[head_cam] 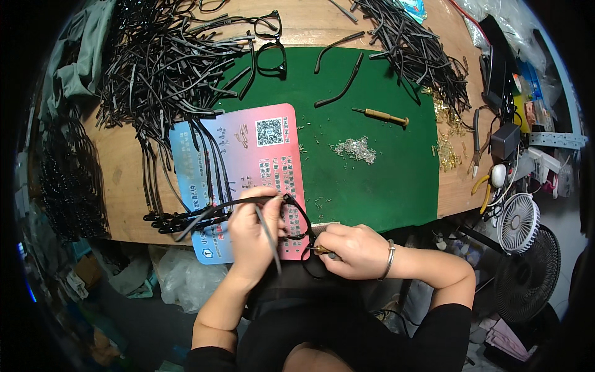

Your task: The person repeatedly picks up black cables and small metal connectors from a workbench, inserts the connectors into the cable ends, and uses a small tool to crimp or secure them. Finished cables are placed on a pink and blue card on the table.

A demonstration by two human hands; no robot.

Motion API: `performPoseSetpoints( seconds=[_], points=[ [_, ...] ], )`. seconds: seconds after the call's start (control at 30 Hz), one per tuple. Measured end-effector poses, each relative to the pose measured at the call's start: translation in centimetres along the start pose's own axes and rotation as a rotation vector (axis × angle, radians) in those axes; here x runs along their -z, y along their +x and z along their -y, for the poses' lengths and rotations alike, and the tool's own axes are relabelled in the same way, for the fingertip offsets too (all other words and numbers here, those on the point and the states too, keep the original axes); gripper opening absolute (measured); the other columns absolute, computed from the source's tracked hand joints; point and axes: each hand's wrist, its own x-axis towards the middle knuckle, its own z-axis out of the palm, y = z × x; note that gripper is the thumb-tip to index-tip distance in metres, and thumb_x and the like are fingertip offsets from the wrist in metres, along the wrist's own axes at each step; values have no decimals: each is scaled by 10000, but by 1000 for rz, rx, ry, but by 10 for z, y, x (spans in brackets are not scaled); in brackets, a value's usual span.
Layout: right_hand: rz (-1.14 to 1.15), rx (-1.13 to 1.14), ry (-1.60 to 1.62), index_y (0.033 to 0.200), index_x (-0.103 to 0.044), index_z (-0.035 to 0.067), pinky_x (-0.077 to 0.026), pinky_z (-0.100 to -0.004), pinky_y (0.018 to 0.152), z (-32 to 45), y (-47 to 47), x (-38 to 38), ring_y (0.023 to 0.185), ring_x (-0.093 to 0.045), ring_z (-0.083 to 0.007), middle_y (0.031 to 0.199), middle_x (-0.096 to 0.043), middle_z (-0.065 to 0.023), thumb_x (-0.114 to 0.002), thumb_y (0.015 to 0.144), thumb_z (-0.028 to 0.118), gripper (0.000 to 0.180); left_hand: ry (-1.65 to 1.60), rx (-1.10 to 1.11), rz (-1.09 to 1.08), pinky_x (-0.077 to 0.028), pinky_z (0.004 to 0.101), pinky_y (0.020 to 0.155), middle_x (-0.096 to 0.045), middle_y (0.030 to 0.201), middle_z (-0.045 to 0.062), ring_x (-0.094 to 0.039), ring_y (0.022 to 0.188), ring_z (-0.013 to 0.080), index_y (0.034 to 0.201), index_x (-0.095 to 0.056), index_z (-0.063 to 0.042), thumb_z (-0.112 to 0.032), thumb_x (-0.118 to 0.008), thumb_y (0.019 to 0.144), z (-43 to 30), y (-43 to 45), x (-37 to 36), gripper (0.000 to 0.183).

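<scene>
My left hand [255, 228] holds a black eyeglass frame [304, 217] by its upper corner, over the lower edge of a printed pink-and-blue mat [288, 135]. Two dark temple arms [268, 232] extend from around those fingers. In my right hand [351, 251] is a small brass-coloured screwdriver [320, 249], its tip towards the frame's lower part. The fingers hide most of its handle, and the exact contact of the tip cannot be seen. Left of my left hand lie several black glasses frames with temples [186, 221] in a row, partly on the mat.
A green mat [390, 186] carries a pile of tiny silvery parts [355, 149], a second brass screwdriver [381, 116] and loose temples [344, 83]. Temple heaps [162, 65] lie beyond. Brass-coloured bits [448, 153], pliers [476, 139] and a white fan [518, 223] are at right.
</scene>
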Motion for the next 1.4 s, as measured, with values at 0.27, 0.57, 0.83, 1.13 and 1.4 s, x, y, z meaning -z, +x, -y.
performPoseSetpoints(
  seconds=[0.27,0.57,0.83,1.13,1.4],
  points=[
    [33,-62,-1,1089,-538,117,-520,-375,587,-2,1,31,663,-609,-289,781,-571,-92,-602,809,214,304,-19,-30,-19,-512,214,519,-573,743,83,-616,593,103,984,-485,40,-45,-483,920,18,0,-11,107],
    [-54,-189,-395,1202,-474,70,-510,-356,546,4,-1,26,641,-600,-279,872,-491,-130,-613,811,243,450,213,-256,47,-504,201,516,-568,836,79,-606,582,93,949,-532,42,-7,-507,899,16,3,-12,75],
    [-120,-224,-293,1163,-462,72,-511,-383,586,-4,-16,44,699,-595,-293,899,-463,-133,-594,788,128,402,331,-376,178,-478,223,512,-558,837,79,-583,569,106,954,-543,12,43,-540,864,24,8,1,95],
    [-241,-157,-631,1122,-584,136,-474,-289,459,-8,-14,25,568,-539,-174,839,-481,-66,-643,663,106,464,280,-347,150,-476,212,511,-546,834,79,-569,577,90,964,-550,23,29,-527,878,28,4,-2,89],
    [-237,-46,-673,1112,-591,144,-452,-268,436,-18,-13,22,500,-492,-162,807,-473,-57,-626,655,120,458,320,-344,140,-466,214,511,-536,823,75,-560,565,93,951,-549,18,23,-525,882,26,4,-3,74]
  ],
)
